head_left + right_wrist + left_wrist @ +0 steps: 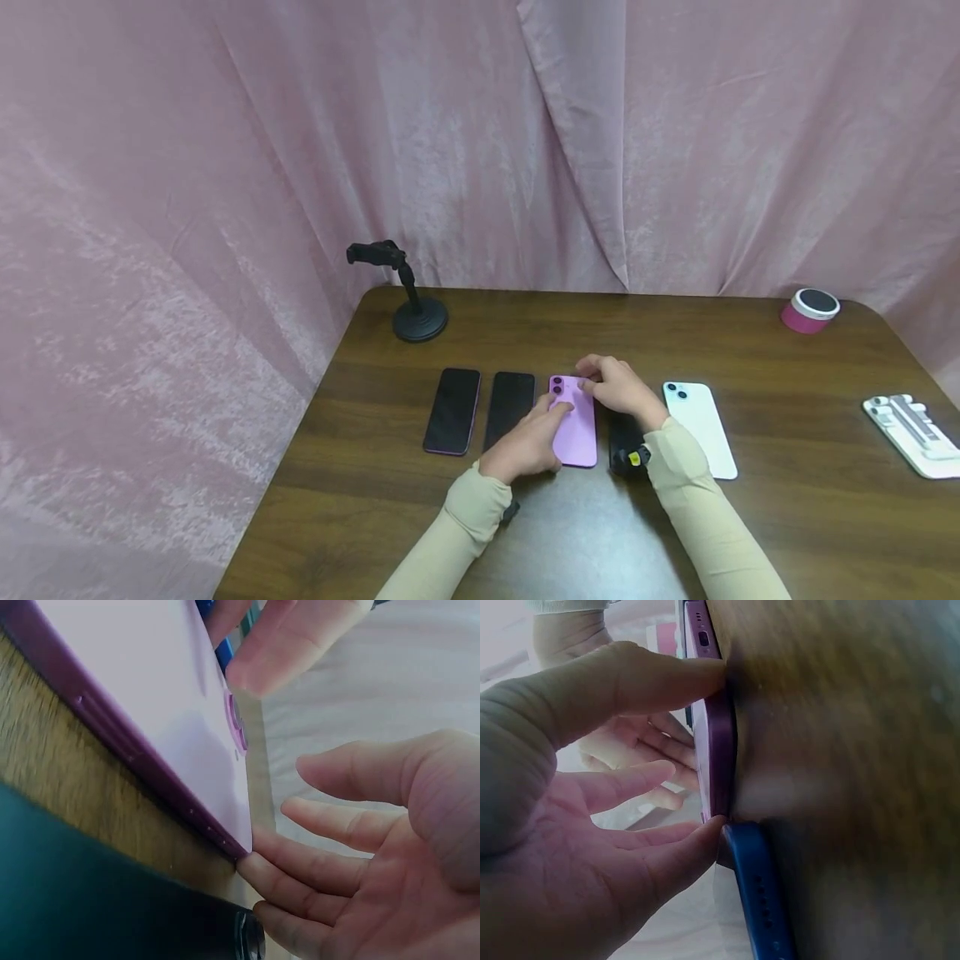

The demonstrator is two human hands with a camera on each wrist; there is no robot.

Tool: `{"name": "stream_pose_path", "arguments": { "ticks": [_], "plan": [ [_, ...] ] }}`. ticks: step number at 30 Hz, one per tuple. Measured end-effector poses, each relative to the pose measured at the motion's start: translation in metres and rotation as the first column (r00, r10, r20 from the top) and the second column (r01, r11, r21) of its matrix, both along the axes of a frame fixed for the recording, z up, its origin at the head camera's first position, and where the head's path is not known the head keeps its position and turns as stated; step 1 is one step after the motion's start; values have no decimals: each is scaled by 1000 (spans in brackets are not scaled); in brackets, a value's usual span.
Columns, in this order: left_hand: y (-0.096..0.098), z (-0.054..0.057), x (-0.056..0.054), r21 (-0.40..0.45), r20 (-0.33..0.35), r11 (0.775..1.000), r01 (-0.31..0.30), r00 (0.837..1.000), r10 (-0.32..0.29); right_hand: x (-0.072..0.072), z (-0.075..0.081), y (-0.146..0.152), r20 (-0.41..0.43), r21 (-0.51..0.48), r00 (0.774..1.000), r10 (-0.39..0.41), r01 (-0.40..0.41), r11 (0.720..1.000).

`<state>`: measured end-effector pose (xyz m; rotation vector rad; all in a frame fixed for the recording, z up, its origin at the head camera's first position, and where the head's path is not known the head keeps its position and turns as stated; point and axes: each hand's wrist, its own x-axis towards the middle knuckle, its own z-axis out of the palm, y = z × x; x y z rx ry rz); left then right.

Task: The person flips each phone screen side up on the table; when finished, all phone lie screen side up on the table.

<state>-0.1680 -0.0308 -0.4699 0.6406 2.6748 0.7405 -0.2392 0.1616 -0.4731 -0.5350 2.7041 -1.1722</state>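
A purple phone [577, 437] lies back side up on the wooden table, between both hands. My left hand [525, 446] is at its left edge, with the thumb [697, 679] at the lower corner and a fingertip further up that side. At the top right corner, my right hand [360, 847] touches the phone with extended fingertips, its thumb raised off it. Left of the purple phone lies a phone with a dark screen [510, 400], whose blue side [757, 892] shows in the left wrist view. A dark phone [621, 429] sits partly hidden under my right wrist.
Another dark-screened phone [452, 412] lies at the left end of the row, a pale phone [701, 429] at the right end. A black phone stand [420, 318] stands at the back left. Rightward are a pink-and-white round container [810, 312] and a white flat item [911, 435].
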Motion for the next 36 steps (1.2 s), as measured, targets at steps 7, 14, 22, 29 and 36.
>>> {"name": "stream_pose_path", "arguments": {
  "ticks": [7,14,22,29,36],
  "plan": [
    [1,0,2,-27,-23,1000,7,1000,-8,2,-1,1,6,-52,1000,23,-23,998],
    [4,-1,3,-38,-71,999,33,997,-35,3,-2,3,-46,-101,999,19,-23,995],
    [6,-2,3,-33,-74,999,12,997,-15,0,-1,1,13,-89,998,-54,55,994],
    [5,-4,2,-14,-73,1000,14,997,-15,-3,-2,2,14,-78,997,-73,74,994],
    [3,-6,0,-18,-89,999,51,995,-53,-5,-1,6,34,-111,998,-61,64,992]
  ]
}}
